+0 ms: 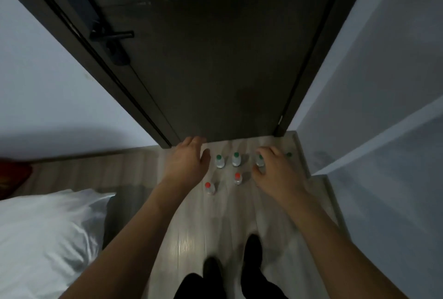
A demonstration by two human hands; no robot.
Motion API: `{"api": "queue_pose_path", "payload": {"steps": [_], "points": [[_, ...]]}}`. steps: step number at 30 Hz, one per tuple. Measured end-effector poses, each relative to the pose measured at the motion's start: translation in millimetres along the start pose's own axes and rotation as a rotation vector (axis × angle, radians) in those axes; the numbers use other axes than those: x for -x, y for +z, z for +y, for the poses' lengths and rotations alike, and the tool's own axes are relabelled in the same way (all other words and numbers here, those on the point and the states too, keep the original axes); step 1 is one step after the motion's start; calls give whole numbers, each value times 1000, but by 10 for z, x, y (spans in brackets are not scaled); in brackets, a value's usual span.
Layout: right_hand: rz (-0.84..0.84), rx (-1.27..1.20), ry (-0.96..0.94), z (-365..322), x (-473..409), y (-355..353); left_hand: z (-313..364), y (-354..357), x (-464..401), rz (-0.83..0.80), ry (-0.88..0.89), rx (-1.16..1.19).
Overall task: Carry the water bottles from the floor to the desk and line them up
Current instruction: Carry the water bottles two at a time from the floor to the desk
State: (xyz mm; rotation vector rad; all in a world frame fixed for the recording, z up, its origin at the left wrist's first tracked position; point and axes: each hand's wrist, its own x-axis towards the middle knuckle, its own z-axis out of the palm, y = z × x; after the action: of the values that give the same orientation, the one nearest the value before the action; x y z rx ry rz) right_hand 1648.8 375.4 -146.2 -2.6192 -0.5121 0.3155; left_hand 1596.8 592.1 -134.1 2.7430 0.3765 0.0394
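Several small clear water bottles stand upright on the pale wood floor (191, 238) just in front of a dark door. Two green-capped bottles (219, 161) (236, 159) show in the back row, a third (259, 161) is partly hidden behind my right hand, and another green cap (289, 154) peeks out at the far right. Two red-capped bottles (210, 188) (237, 178) stand nearer to me. My left hand (187, 162) hangs above the floor to the left of the bottles, fingers relaxed, holding nothing. My right hand (275, 171) hovers over the right side of the group, fingers loosely spread.
The dark door (215, 71) with a black handle (112, 35) fills the far side. A bed with white bedding (48, 238) is at the lower left. White walls close in on both sides; a wall corner (318, 174) juts out on the right. My dark shoes (251, 250) stand on the floor.
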Motion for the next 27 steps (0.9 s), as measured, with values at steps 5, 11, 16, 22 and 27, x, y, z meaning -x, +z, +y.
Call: {"api": "queue_pose_path", "payload": {"steps": [5,11,16,22,27], "points": [[-72,14,19,130,-675,637,-536,651,-567,-97,12,-5],[-206,113,59,899,-1539,2488,-1617,2548,-999,-187,-29,12],[-278,84,138,1636,-2031,4238,-2467,4338,-1100,-354,-98,10],[-371,206,214,2425,-2493,5767,-3194,5725,-1284,-572,-130,-84],[-330,276,255,2646,-2662,6247,-3295,5980,-1492,-647,-72,-177]]}}
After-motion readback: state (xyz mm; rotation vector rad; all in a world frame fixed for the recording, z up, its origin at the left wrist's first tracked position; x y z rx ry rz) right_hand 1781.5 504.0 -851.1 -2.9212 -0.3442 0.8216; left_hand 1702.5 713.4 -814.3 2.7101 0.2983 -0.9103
